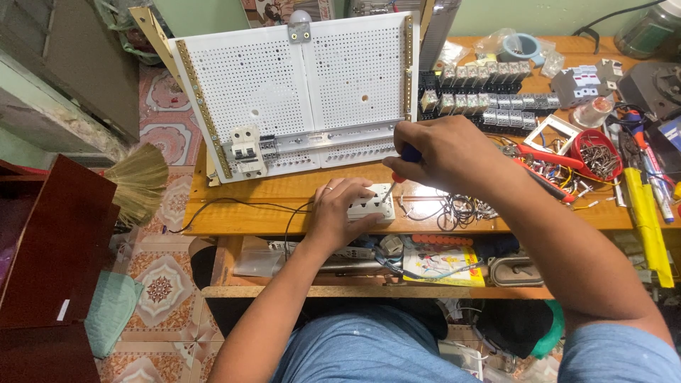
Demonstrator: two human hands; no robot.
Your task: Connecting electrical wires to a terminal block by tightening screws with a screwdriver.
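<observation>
My left hand (340, 209) presses down on a small white switch block (374, 202) lying on the wooden workbench (248, 213). My right hand (440, 152) grips a screwdriver (399, 176) with a dark blue and red handle. Its tip points down at the top of the white block. A black wire (234, 206) runs from the block leftward across the bench. Behind the hands stands a white perforated panel (305, 85) with a white circuit breaker (246, 150) mounted at its lower left.
Rows of relay sockets (489, 89), a red bowl of screws (597, 154), red pliers (546, 156), yellow-handled tools (649, 213) and loose wires (464, 209) crowd the right side. A shelf (369, 266) below holds booklets and parts. A broom (138, 181) and dark red cabinet (57, 248) stand left.
</observation>
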